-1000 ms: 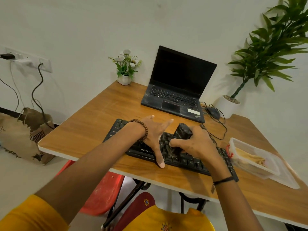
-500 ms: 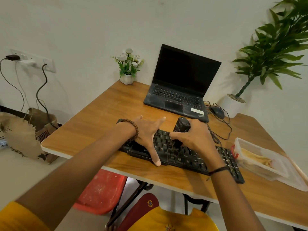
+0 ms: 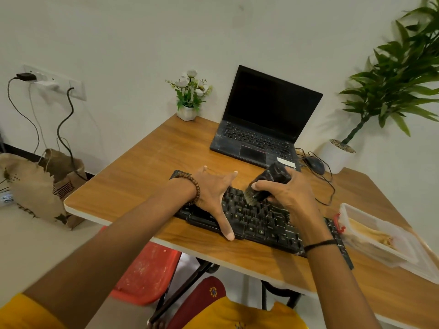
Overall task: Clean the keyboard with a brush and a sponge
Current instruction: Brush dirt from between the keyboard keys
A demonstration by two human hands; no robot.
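Now the right hand [image 3: 288, 194] grips the brush [image 3: 266, 186], bristles tilted lower-left onto the keyboard [image 3: 266, 224]; the left hand [image 3: 213, 195], fingers spread, braces its left end.

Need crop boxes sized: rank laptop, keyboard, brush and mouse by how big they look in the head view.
1. laptop
2. keyboard, longer but covering less area; partly hidden
3. brush
4. mouse, farther off, so true size is unsure

I log: table [image 3: 147, 162] — wood-grain top, smooth, slight sheen; keyboard [image 3: 266, 224], black plastic, matt; brush [image 3: 273, 178] — dark glossy handle, soft bristles; far-left bag [image 3: 31, 186], rough jute cloth; right tub [image 3: 380, 251], clear plastic.
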